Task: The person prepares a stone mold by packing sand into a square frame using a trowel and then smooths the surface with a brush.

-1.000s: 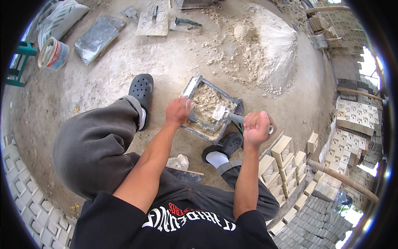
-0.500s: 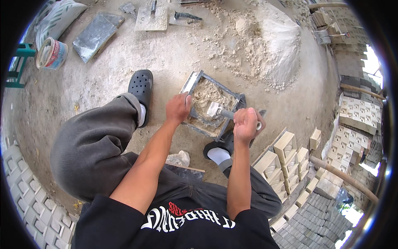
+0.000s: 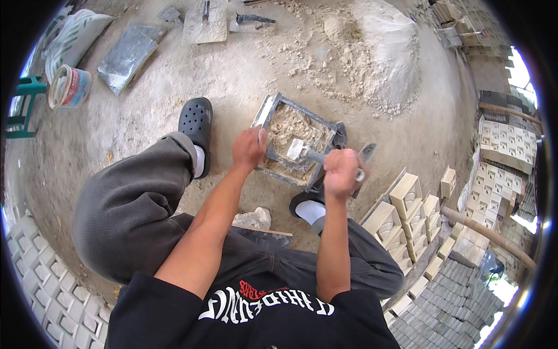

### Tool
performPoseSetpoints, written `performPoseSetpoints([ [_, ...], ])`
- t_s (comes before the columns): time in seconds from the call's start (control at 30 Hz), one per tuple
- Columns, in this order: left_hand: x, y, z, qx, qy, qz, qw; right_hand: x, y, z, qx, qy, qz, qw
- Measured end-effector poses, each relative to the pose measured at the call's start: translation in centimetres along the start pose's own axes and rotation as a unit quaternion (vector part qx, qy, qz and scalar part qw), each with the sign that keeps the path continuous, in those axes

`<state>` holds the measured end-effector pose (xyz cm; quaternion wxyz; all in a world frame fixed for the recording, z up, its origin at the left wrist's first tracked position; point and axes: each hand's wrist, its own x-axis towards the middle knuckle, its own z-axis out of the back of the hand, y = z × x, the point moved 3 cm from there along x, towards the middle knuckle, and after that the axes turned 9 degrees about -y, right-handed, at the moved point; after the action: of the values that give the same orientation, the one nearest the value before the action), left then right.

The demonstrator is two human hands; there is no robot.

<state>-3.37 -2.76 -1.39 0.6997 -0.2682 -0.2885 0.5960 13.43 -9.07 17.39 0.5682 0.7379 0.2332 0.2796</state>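
Between my feet sits a square dark metal mould frame (image 3: 305, 113), tilted slightly and filled with pale, crumbly mortar mix (image 3: 290, 129). My left hand (image 3: 249, 148) is closed over the frame's left edge, beside a light strip along that side. My right hand (image 3: 340, 171) grips the grey handle of a hammer (image 3: 314, 155); its pale, caked block head rests on or just over the mix, I cannot tell which. A dark flat blade (image 3: 367, 152) shows just past my right hand; whether I hold it is unclear.
Pale blocks (image 3: 407, 198) stand stacked at right, near a wooden pole (image 3: 488, 235). A powder heap (image 3: 389, 64) spreads far right. Far left are a bucket (image 3: 70, 87), a green stool (image 3: 24, 107) and a grey slab (image 3: 129, 55). A trowel (image 3: 253, 20) lies at the back.
My right hand and the hammer have shifted slightly left and are a little blurred. My left hand stays on the frame. The surroundings have shifted slightly in view.
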Motion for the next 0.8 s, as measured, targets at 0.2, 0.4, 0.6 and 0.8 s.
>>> performPoseSetpoints([
  [0.2,0.0,0.1,-0.2,-0.025,0.019,0.022,0.999,1.0,-1.1,0.1,-0.035,0.022,-0.054,0.998],
  [0.4,0.2,-0.5,0.0,0.016,0.042,0.025,0.999,0.5,-1.1,1.3,-0.013,0.027,0.020,0.999],
  [0.6,-0.2,0.3,-0.1,0.000,0.006,0.016,1.000,1.2,-0.4,1.0,-0.019,0.003,-0.036,0.999],
  [0.8,-0.1,-0.5,-0.3,-0.009,-0.017,-0.012,1.000,0.3,-1.3,2.6,-0.002,-0.015,-0.014,1.000],
])
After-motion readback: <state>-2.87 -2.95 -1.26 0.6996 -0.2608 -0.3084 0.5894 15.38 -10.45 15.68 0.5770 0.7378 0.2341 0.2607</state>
